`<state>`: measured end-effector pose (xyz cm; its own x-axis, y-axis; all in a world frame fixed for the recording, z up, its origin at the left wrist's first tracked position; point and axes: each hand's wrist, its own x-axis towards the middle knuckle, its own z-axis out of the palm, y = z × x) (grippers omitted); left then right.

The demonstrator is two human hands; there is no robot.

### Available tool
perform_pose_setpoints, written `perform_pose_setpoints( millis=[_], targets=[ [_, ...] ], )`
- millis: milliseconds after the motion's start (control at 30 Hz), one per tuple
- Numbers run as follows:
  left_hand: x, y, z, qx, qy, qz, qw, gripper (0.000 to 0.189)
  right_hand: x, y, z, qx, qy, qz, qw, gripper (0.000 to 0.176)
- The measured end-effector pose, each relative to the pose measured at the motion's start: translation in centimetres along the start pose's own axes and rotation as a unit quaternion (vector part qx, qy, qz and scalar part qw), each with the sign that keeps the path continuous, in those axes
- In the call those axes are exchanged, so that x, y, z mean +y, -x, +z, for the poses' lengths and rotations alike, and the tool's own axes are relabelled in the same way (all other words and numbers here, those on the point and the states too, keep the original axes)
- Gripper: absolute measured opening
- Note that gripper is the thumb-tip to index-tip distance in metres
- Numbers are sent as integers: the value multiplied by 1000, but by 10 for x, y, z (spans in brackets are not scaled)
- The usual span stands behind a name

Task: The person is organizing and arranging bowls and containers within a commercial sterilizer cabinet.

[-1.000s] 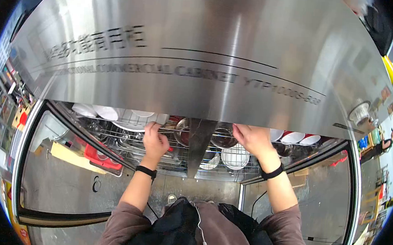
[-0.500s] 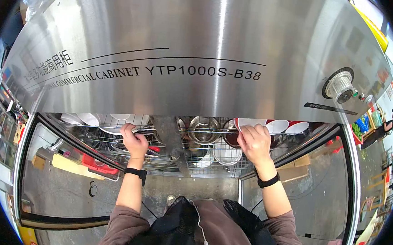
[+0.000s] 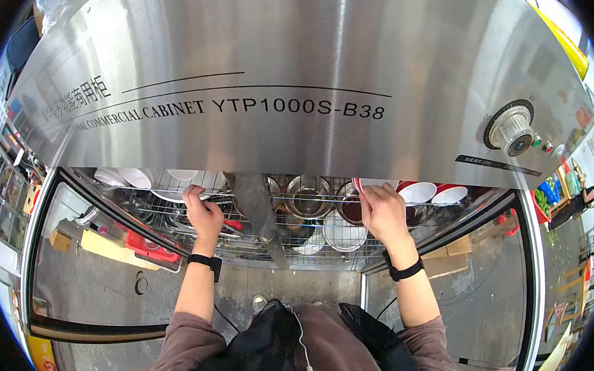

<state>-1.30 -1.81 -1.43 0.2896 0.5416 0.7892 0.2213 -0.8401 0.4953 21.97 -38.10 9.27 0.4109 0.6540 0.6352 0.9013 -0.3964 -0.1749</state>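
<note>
A stainless steel cabinet (image 3: 253,31) stands before me, its two glass doors swung out. My right hand (image 3: 383,211) is closed at the edge of a red-rimmed white bowl (image 3: 371,184) on the upper wire shelf. More such bowls (image 3: 418,192) sit just right of it. A round steel pot (image 3: 308,197) stands between my hands. My left hand (image 3: 203,213) rests at the front of the wire rack (image 3: 251,251), fingers curled; what they hold, if anything, is too small to tell. White bowls (image 3: 134,177) lie to its left.
The open left door (image 3: 108,282) and right door (image 3: 471,301) flank my arms. Behind the left glass is a red container (image 3: 151,246). A dial (image 3: 512,131) sits on the cabinet's upper right. Far right, a person (image 3: 585,195) is near a table with greens.
My right hand has shifted slightly and its fingers are pinched closer at the bowl's edge. My left hand has hardly moved. The view has moved slightly.
</note>
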Motion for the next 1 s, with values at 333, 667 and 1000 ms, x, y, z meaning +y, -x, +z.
perform_pose_setpoints(
  millis=[333, 667, 1000],
  targets=[
    [-8, -2, -6, -14, 5, 48, 999, 47, 0, -16, -1, -90, -36, 105, 990, 18],
    [-17, -5, -13, -37, 21, 71, 997, 50, 7, -19, 5, -146, 16, 161, 976, 34],
    [-25, -4, -16, -39, 71, 74, 994, 55, -77, -69, -13, -33, -8, 40, 999, 19]
  ],
)
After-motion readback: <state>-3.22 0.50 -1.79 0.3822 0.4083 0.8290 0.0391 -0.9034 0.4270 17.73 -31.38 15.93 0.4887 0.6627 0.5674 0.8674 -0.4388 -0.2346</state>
